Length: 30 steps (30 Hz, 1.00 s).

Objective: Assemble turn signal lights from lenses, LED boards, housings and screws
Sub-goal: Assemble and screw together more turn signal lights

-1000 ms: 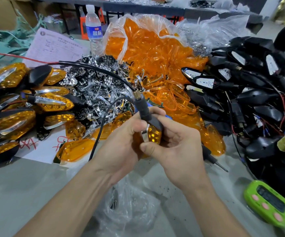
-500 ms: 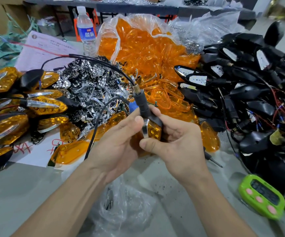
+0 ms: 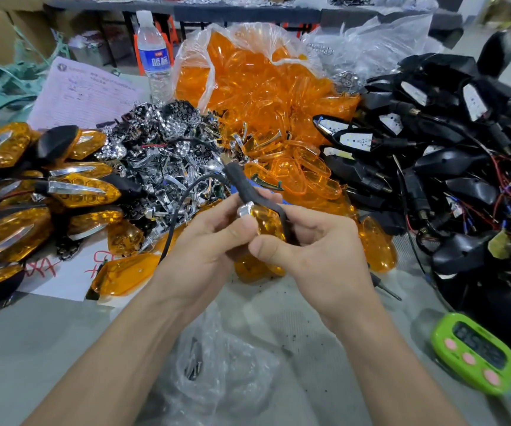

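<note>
Both hands hold one light [image 3: 268, 221] above the surface [image 3: 33, 348], at the middle of the view. The left hand [image 3: 205, 241] grasps it from the left, its fingers [image 3: 217, 215] curled round the light and its thumb pressed on the orange lens face just below a chrome tip [image 3: 245, 209]. The right hand [image 3: 318, 253] grasps it from the right, fingers wrapped behind the black shell and thumb laid along the lower edge. The light's black stalk [image 3: 241, 184] rises up and to the left from between the hands, and a thin cable [image 3: 171, 229] loops down on the light's left side. Behind the light an open clear bag spills loose lenses [image 3: 263, 87], some of them reaching to just beside the hands. Behind and left of the light lies a heap of chrome reflectors [image 3: 168, 142]. Farther left of it lie finished lights [image 3: 82, 192], orange with silver trim. To the right of the light sits a tangle of black housings [image 3: 447, 167] with red and black wires, several showing white boards [image 3: 357, 139]. Below and right of the light a screwdriver [image 3: 384, 287] lies on the surface, and beyond that a green timer [image 3: 475, 358]. Under the forearms, nearer than the light, lies a crumpled plastic bag [image 3: 217, 358]. Far behind the light to the left stand a bottle [image 3: 153, 56] and a printed sheet [image 3: 85, 93].
</note>
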Tool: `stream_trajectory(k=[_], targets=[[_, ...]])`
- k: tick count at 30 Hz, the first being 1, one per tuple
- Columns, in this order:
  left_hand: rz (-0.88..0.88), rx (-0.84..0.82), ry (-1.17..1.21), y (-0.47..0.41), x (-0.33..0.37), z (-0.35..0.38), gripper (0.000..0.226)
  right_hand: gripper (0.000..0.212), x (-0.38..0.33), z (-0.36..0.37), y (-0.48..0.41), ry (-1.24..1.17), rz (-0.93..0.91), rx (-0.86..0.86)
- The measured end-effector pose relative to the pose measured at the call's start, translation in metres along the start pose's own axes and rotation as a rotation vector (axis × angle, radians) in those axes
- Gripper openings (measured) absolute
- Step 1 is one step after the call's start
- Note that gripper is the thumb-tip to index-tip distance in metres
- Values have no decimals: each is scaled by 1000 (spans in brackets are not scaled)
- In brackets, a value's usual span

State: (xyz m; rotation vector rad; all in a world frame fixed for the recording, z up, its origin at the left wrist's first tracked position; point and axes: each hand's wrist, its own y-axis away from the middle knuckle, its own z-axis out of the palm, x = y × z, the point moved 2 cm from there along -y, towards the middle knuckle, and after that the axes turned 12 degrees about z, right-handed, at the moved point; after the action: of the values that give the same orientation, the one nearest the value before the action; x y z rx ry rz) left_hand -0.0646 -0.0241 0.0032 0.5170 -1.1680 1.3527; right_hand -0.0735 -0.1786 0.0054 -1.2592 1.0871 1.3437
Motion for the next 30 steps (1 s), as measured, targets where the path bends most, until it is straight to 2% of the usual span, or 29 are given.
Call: stream_trajectory(k=[5,11,15,18,20,22,24,27,30], targets=[[3,22,43,-2,-3,3,36,33,3,9,5,-7,-44,53],[16,51,8,0,-4,1,48,27,6,12,6,-70,-13,78],[38,67,12,-1,-5,4,42,32,0,7,4,-121,-7,6],[40,118,60,-3,-5,2,61,49,-4,5,5,-150,-58,-32],[57,104,76,-3,-6,0,69,45,-5,5,5,-165,-120,51],[78,56,69,-4,-7,-1,59,41,-7,4,6,-190,-166,131],[82,16,70,-4,-6,-1,50,41,-8,3,8,-218,-185,140],[91,-79,100,-1,-4,-1,21,41,-9,2,10,-228,-208,117],[64,-48,86,-1,-3,1,25,41,-10,2,10,-170,-227,153]])
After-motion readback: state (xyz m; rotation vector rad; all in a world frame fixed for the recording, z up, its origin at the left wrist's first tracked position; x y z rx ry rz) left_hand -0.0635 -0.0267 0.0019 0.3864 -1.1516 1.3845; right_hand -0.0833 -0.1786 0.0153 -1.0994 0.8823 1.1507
